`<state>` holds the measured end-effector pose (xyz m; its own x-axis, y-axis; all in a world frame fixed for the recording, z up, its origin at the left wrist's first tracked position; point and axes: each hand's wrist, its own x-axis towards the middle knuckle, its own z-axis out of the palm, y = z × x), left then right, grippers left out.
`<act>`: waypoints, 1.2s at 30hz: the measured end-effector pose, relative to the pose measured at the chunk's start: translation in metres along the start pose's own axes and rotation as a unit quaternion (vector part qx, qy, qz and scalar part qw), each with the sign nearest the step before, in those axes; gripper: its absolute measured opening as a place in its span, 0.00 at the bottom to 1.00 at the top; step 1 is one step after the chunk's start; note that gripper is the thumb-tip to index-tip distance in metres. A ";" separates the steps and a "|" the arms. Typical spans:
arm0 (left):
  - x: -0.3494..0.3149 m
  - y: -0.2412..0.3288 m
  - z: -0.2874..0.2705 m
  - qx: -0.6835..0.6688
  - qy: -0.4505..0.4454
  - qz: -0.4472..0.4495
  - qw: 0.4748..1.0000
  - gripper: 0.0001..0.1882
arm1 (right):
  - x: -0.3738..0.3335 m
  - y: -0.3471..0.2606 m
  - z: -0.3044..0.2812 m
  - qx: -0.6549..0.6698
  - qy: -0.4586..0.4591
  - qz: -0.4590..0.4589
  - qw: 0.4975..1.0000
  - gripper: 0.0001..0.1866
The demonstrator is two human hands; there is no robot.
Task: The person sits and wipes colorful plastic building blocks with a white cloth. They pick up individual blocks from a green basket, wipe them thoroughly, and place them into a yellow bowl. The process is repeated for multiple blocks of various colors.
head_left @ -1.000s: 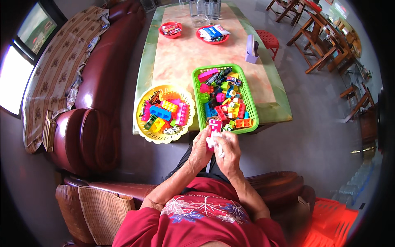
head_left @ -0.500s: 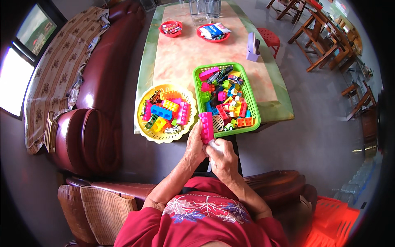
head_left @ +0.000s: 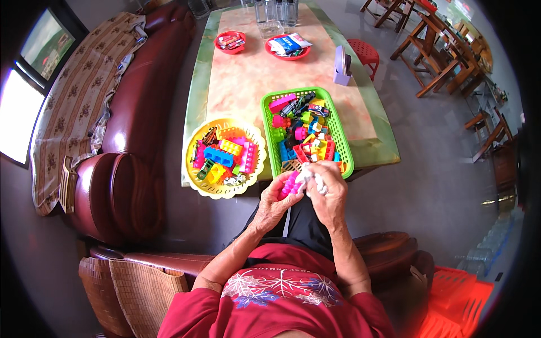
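Observation:
My left hand [head_left: 275, 200] is closed around a pink toy building block [head_left: 290, 185], tilted in front of the table's near edge. A crumpled white cloth or tissue [head_left: 307, 176] is gripped in my right hand [head_left: 328, 191] and pressed against the block's far end, hiding part of it. Just beyond my hands stands a green basket [head_left: 341, 127] full of colourful blocks and toy vehicles. To the left, a yellow scalloped basket [head_left: 256, 135] holds more blocks, among them a blue block [head_left: 218, 156], and small toy cars.
Both baskets rest on a marbled table [head_left: 236, 84]. Farther back are two red bowls [head_left: 230, 50] of small packets, a lilac holder [head_left: 341, 73] and clear glasses [head_left: 276, 12]. A red stool [head_left: 365, 53] stands beside the table; a maroon sofa [head_left: 138, 107] runs along the left.
The pink block has tipped from upright to slanted and sits lower. My right hand has moved up from its lower end to its far end with the white cloth.

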<state>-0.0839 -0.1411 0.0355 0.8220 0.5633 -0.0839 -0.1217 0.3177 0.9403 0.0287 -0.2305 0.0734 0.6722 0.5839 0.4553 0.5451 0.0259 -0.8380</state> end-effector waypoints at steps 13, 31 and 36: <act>-0.003 -0.014 -0.005 0.267 0.001 0.147 0.953 0.25 | 0.006 0.000 0.013 -0.053 -0.038 -0.072 0.995 0.18; 0.004 -0.002 0.006 0.378 0.110 0.173 0.903 0.23 | -0.012 0.003 0.012 -0.065 0.034 -0.067 0.995 0.15; 0.010 -0.008 -0.001 0.310 0.147 0.142 0.928 0.24 | -0.041 -0.001 0.028 -0.115 0.023 -0.151 0.982 0.14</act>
<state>-0.0759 -0.1372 0.0264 0.6072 0.7702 0.1955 0.1087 -0.3242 0.9397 -0.0135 -0.2316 0.0473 0.4819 0.5402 0.6899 0.8177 0.0056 -0.5756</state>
